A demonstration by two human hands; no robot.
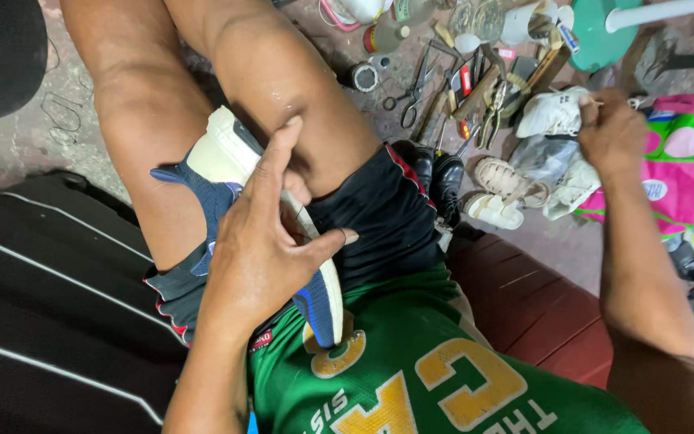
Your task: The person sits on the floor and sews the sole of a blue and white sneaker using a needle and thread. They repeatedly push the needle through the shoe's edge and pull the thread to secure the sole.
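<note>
While the left hand presses the blue knit sneaker with white rubber sole between the knees at nine o'clock, the right hand, at two o'clock, is fisted; what it grips cannot be told.

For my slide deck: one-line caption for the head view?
Left hand presses blue shoe between knees; right hand raised, fist closed.

Blue knit-cloth shoe with smooth white rubber sole; glossy metal scissors.
</note>
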